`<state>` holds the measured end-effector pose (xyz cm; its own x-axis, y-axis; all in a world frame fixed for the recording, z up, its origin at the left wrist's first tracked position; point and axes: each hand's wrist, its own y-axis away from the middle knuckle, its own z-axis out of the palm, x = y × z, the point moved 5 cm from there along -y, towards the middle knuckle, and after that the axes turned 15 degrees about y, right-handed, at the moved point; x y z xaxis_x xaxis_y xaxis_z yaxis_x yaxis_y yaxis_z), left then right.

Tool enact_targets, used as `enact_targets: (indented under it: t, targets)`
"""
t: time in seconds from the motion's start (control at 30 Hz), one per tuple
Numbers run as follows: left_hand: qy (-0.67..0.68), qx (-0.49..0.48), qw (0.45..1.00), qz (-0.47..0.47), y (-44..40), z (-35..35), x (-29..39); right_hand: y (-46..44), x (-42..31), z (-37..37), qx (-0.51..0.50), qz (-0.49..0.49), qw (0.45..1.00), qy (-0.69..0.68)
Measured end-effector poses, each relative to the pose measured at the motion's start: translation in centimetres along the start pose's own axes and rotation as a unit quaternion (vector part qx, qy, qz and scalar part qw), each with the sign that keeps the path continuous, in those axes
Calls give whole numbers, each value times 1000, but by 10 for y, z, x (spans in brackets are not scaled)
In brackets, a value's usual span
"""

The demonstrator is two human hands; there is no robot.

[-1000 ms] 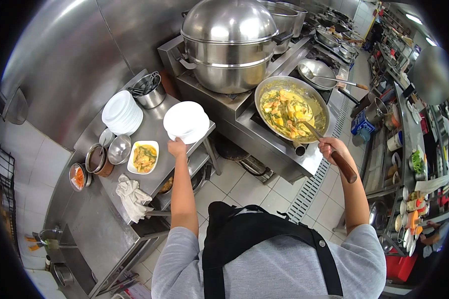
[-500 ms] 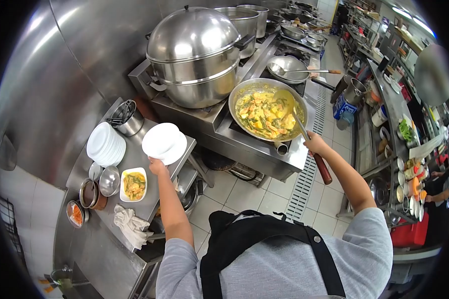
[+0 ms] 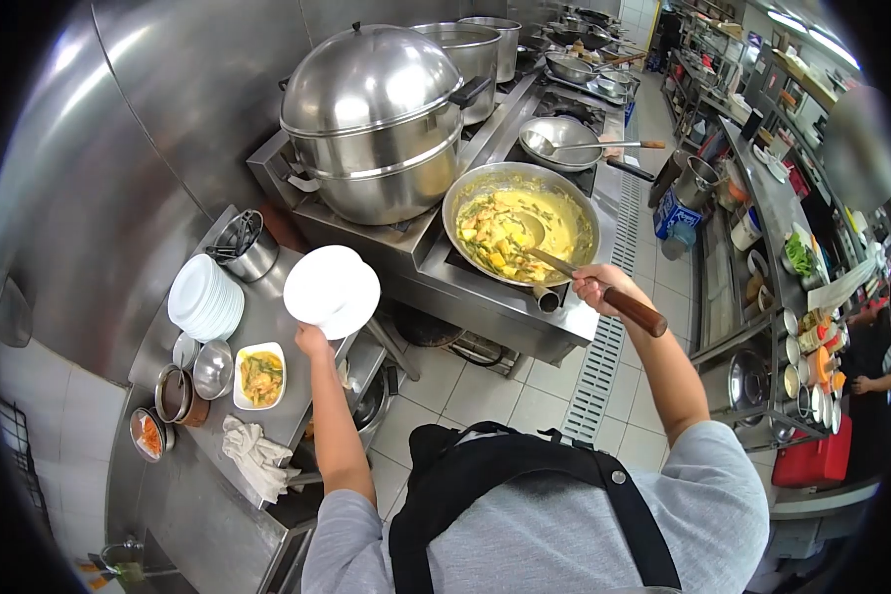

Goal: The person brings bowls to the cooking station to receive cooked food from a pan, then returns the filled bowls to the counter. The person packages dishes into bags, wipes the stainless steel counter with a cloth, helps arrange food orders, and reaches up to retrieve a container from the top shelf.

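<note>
My left hand (image 3: 314,342) is closed on the rim of white dishes (image 3: 332,290), apparently two overlapping, held beside the stove above the side table's edge. My right hand (image 3: 604,287) grips a ladle (image 3: 556,261) by its long handle, which ends in brown wood. The ladle's bowl rests in the wide pan (image 3: 452,230), partly sunk in yellow sauce with chunks and green vegetables. On the side table, a square white bowl (image 3: 259,376) holds a portion of similar food, left of my left hand.
A large domed steamer (image 3: 381,109) stands behind the pan. Another pan (image 3: 562,134) with a ladle sits farther back. Stacked white plates (image 3: 206,300), a utensil pot (image 3: 250,249), a metal bowl (image 3: 214,369) and a crumpled cloth (image 3: 255,455) occupy the side table.
The ladle has swung from the pan's right side toward its middle, and my right hand has moved slightly left. Food has gathered at the pan's left, with more sauce showing at right.
</note>
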<state>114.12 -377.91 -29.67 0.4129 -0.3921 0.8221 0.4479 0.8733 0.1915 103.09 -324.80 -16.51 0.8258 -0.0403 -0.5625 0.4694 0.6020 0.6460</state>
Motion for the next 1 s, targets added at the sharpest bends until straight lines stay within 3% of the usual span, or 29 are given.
enact_targets:
  t: [0.13, 0.2, 0.27, 0.33, 0.6, 0.93, 1.0]
  targets:
    - [19, -45, 999, -5, 17, 28, -16, 18, -1, 7, 8, -29, 999, -43]
    - [33, -69, 995, -63, 39, 52, -26, 35, -7, 12, 14, -34, 998, -44]
    - [-18, -107, 992, -65, 58, 86, -41, 64, -26, 18, 73, -114, 990, 41]
    - [-6, -105, 989, -100, 82, 113, -45, 80, -37, 19, 98, -123, 986, 56]
    - [-63, -202, 966, -151, 127, 192, -81, 108, -56, 25, 38, -106, 993, -27]
    - [-131, -243, 950, -144, 165, 262, -124, 158, -92, 64, -6, -172, 985, 0]
    - [-149, -253, 951, -93, 173, 276, -126, 169, -96, 79, 23, -208, 978, 1]
